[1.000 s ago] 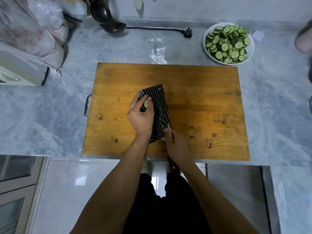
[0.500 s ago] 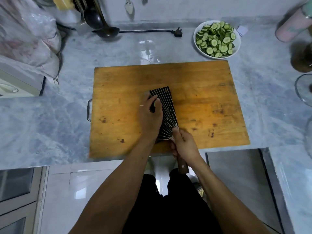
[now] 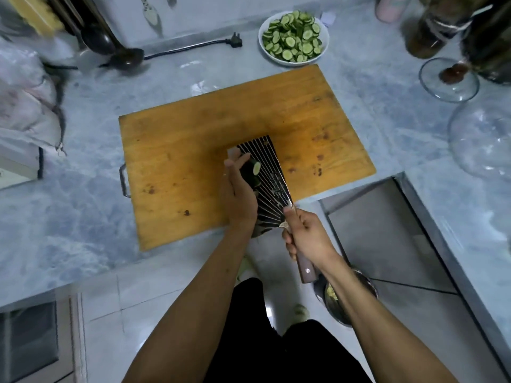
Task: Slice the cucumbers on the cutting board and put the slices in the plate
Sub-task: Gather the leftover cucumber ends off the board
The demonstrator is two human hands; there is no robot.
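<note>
Cucumber stub (image 3: pixel 252 172) — cut-face up (on cleaver (image 3: pixel 269 175))

A gray marble counter (image 3: pixel 69 217) runs across the kitchen. At the back left a dark ladle (image 3: pixel 125 58) rests on it. A black cord with a plug (image 3: pixel 235 41) lies beside the ladle. A white plastic bag (image 3: pixel 25 106) sits at the left edge. On the right is a glass lid (image 3: pixel 449 80) with a brown knob, and a big clear glass bowl (image 3: pixel 481 139) sits near it. A pink cup (image 3: pixel 391 8) stands at the back right. A metal bowl (image 3: pixel 349 297) sits on the white tile floor (image 3: pixel 171 299).
</note>
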